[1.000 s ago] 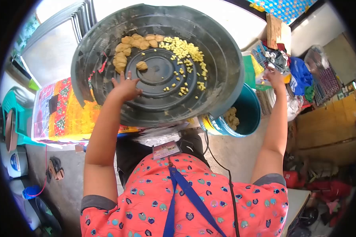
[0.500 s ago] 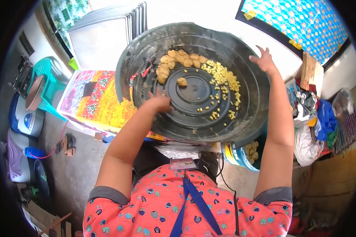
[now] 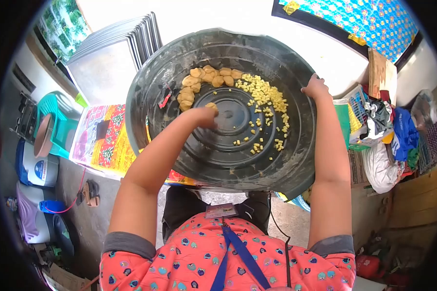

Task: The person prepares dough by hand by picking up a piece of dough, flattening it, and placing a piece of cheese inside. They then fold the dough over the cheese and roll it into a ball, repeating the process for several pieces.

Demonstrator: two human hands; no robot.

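A large dark basin (image 3: pixel 238 169) stands in front of me, tilted so its inside shows. Brown dough-like lumps (image 3: pixel 209 75) form a curved row along its far left inside. Small pale-yellow cut pieces (image 3: pixel 262 92) are scattered down the right side of its floor. My left hand (image 3: pixel 203 117) reaches into the middle with fingers curled at a single brown lump (image 3: pixel 210 105), whose lower part it covers. On the right, my right hand (image 3: pixel 316 87) is closed over the basin's rim. A small red strip (image 3: pixel 165 99) lies against the left inner wall.
A colourful covered table (image 3: pixel 102 131) is under the basin's left side. Flat metal trays (image 3: pixel 111 63) lean upright behind it. To the left are a teal chair (image 3: pixel 58 121) and sandals (image 3: pixel 91 193). Bags and cloths (image 3: pixel 381 165) pile up at the right. A bucket (image 3: pixel 301 201) shows below the rim.
My left hand has moved from the left side of the basin floor onto the single lump. My right hand, spread above the rim before, has closed on it. The view has shifted slightly.
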